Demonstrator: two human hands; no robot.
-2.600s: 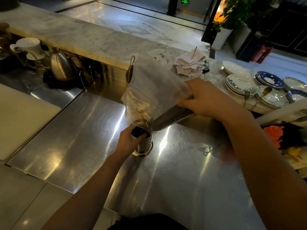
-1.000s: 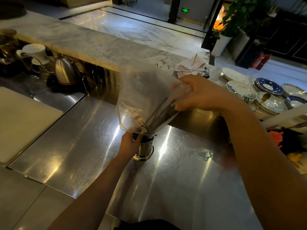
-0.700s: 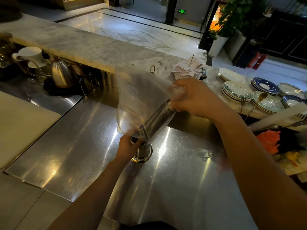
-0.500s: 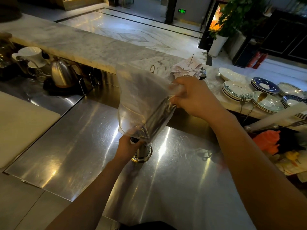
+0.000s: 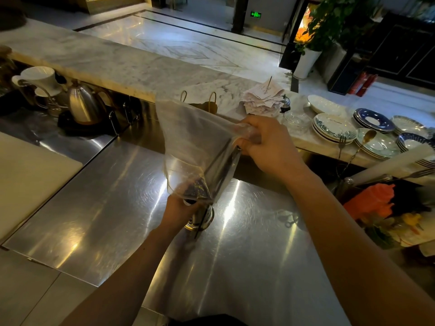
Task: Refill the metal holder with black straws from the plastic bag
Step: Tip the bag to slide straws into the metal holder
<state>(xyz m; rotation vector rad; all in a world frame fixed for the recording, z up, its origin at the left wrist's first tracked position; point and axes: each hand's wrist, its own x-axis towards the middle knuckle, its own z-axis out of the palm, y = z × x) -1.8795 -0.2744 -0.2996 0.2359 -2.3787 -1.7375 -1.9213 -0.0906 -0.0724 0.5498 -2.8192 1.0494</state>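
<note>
A clear plastic bag [image 5: 188, 140] hangs tilted over the steel counter, its open mouth pointing down onto the metal holder [image 5: 202, 217]. My right hand [image 5: 268, 142] grips the bag's upper closed end. Black straws [image 5: 221, 170] lie inside the bag, slanting down toward the holder. My left hand [image 5: 177, 211] wraps the holder's left side and the bag's mouth at the rim. One black straw [image 5: 197, 230] leans outside the holder against its base. The holder's inside is hidden by the bag.
A steel kettle [image 5: 82, 107] and a white cup [image 5: 40, 78] stand at the back left. A brown paper bag [image 5: 207, 105] and a stack of receipts [image 5: 261, 100] sit on the marble ledge. Stacked plates [image 5: 334, 128] fill the right. A white board [image 5: 26, 175] lies left.
My right hand has lifted the bag's closed end slightly, and the straws have slid lower toward the holder. The left hand stays on the holder.
</note>
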